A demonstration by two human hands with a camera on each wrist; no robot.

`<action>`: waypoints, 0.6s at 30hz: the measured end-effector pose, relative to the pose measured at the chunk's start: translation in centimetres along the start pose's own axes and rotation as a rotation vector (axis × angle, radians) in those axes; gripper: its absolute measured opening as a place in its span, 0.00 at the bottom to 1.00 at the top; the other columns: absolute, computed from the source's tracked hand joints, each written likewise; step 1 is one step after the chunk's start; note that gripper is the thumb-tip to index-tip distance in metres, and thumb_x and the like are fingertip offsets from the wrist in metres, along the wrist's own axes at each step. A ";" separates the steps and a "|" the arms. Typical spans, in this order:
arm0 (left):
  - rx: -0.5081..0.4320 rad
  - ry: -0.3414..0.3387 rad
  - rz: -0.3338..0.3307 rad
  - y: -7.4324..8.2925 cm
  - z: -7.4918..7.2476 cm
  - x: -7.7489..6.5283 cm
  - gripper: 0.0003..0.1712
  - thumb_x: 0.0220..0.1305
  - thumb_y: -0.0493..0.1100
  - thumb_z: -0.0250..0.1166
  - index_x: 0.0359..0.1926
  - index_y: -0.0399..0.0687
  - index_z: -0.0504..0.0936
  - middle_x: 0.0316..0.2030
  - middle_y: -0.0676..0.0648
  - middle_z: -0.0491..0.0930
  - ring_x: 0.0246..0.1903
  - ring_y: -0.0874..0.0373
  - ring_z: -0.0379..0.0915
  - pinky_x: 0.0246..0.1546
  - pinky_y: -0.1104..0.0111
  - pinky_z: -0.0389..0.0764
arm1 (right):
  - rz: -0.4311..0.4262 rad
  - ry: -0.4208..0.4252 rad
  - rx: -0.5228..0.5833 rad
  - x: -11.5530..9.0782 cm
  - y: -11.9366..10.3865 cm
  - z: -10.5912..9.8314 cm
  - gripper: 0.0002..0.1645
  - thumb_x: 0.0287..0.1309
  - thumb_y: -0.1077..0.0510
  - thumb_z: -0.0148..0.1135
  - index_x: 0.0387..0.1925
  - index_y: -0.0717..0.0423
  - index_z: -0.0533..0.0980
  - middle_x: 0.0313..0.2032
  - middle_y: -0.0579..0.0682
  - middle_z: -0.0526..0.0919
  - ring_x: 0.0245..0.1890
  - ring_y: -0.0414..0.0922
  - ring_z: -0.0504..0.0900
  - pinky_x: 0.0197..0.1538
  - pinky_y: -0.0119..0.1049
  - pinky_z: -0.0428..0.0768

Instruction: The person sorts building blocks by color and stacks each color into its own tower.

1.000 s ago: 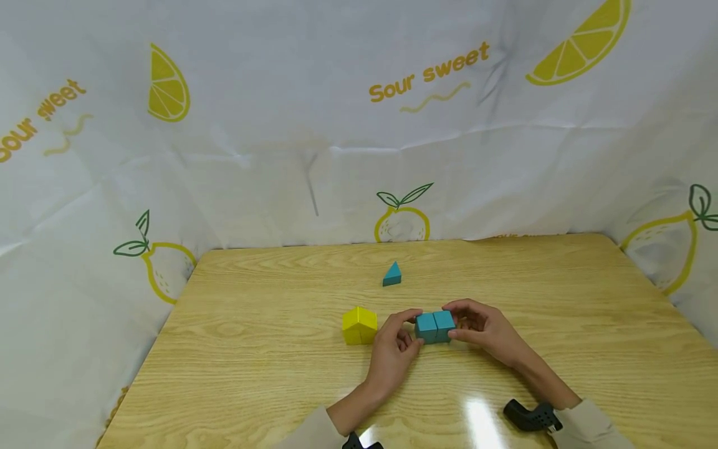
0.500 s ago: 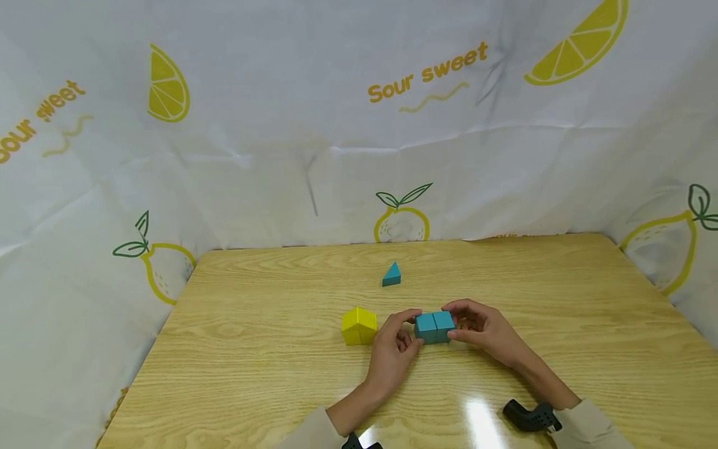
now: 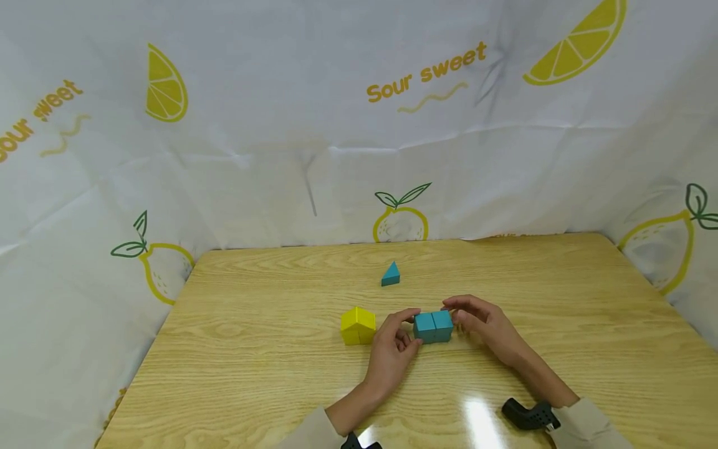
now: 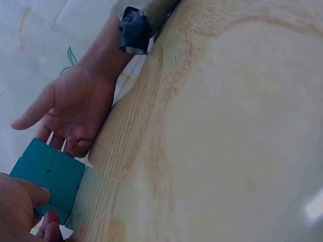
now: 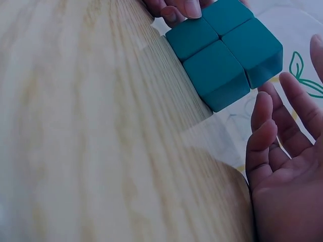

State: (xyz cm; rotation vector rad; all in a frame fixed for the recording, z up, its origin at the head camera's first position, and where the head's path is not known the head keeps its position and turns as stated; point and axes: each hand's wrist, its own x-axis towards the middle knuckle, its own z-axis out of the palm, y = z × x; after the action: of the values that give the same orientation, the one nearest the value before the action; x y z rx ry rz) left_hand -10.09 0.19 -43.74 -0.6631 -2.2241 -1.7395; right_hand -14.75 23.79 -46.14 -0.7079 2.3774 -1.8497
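Observation:
Several teal cube blocks (image 3: 433,327) stand packed together on the table, two wide and two high; their seams cross in the right wrist view. My left hand (image 3: 391,349) pinches their left end, with the thumb at the front face and a finger behind. Just right of the blocks is my right hand (image 3: 490,330), its thumb off the front and its fingers loosely bent. In the right wrist view that hand (image 5: 287,151) holds nothing, and a small gap shows between its fingers and the blocks (image 5: 217,68). Left of my left hand sits a yellow house-shaped block group (image 3: 358,326).
A teal triangular block (image 3: 391,274) lies farther back on the wooden table (image 3: 252,374). Behind the table hangs a white cloth (image 3: 269,125) printed with lemons. Each wrist wears a black camera mount (image 3: 530,415).
My right hand has let go of the teal blocks: its thumb has come away from the front face and the hand has shifted slightly right. The left hand keeps its grip.

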 end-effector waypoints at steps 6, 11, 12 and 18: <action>-0.004 0.000 0.008 -0.1 0.0 0.0 0.28 0.53 0.21 0.65 0.56 0.38 0.74 0.44 0.36 0.75 0.22 0.45 0.69 0.23 0.73 0.72 | -0.044 -0.007 0.008 0.4 -0.2 -0.2 0.18 0.72 0.65 0.43 0.58 0.65 0.71 0.50 0.61 0.77 0.41 0.46 0.78 0.43 0.36 0.78; -0.010 0.002 -0.004 0.0 0.0 0.0 0.28 0.53 0.21 0.65 0.56 0.37 0.74 0.44 0.36 0.75 0.23 0.44 0.69 0.24 0.74 0.71 | -0.011 -0.009 0.041 0.5 -0.4 -0.2 0.18 0.73 0.64 0.43 0.58 0.64 0.71 0.51 0.62 0.77 0.41 0.47 0.78 0.42 0.37 0.78; -0.011 0.003 -0.006 0.0 -0.1 0.0 0.28 0.53 0.21 0.65 0.56 0.37 0.74 0.44 0.36 0.75 0.23 0.44 0.69 0.24 0.74 0.71 | -0.011 -0.011 0.042 0.6 -0.5 -0.2 0.18 0.73 0.64 0.43 0.58 0.65 0.71 0.50 0.62 0.77 0.39 0.48 0.78 0.42 0.37 0.78; -0.017 -0.002 -0.008 0.1 0.0 0.0 0.27 0.54 0.21 0.65 0.55 0.36 0.74 0.43 0.36 0.75 0.22 0.44 0.69 0.23 0.74 0.71 | -0.009 0.027 0.003 1.1 -0.7 -0.4 0.16 0.71 0.64 0.47 0.56 0.67 0.72 0.48 0.60 0.79 0.44 0.49 0.79 0.43 0.38 0.78</action>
State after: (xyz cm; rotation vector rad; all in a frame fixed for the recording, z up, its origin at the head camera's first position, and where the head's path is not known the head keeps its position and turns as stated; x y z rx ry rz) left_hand -10.03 0.18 -43.63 -0.6604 -2.2184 -1.7643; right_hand -15.62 23.62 -45.10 -0.6992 2.3907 -1.8784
